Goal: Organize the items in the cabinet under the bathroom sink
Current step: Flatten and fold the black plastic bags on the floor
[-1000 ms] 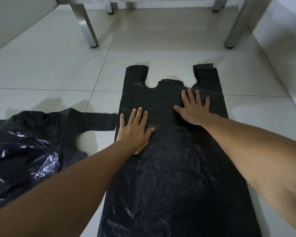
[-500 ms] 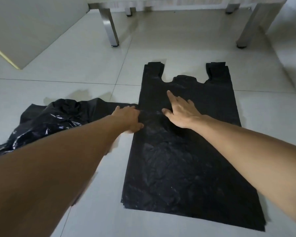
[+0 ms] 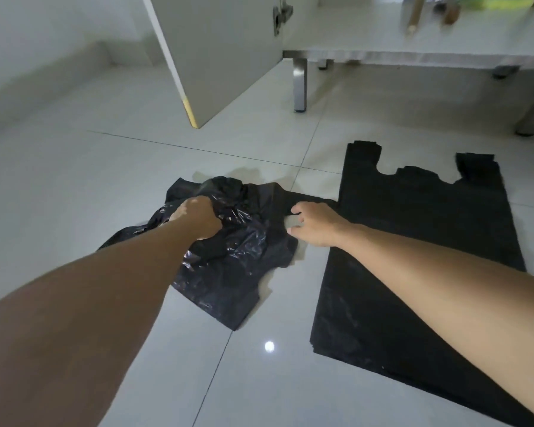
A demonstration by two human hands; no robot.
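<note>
Nearest the camera, both forearms reached forward over the glossy tiled floor (image 3: 74, 186), with a bright light reflection on the tile between them. Left hand (image 3: 198, 220) was down on the crumpled black bag (image 3: 228, 257), fingers curled into the plastic and gripping a bunch of it near the top of the heap. Right hand (image 3: 316, 224) sat at that bag's right edge, fingers curled under and pinching the handle strip that ran toward the flat bag stack (image 3: 413, 241); exact finger contact was partly hidden. Crumpled bag lay skewed, its near corner pointing at the camera beside a grout line, its left edge trailing out under the left forearm. Flat stack lay just right of it, smoothed out, long edges roughly straight, two handle loops at the far end, near edge running out under the right forearm toward the frame's lower right. The crumpled bag's handle strip touched or overlapped the stack's left edge; couldn't tell which. Open floor: wide bare tile to the left and near side of the bags, narrower strip between the stack's handles and the cabinet legs (image 3: 299, 84). Farther back, the open cabinet door (image 3: 222, 57) hung above the floor, its lower corner well apart from the crumpled bag. Cabinet shelf (image 3: 383, 35) sat raised on metal legs, a few blurred items at its top right, too unclear to name. Wall base ran along the far left.
</note>
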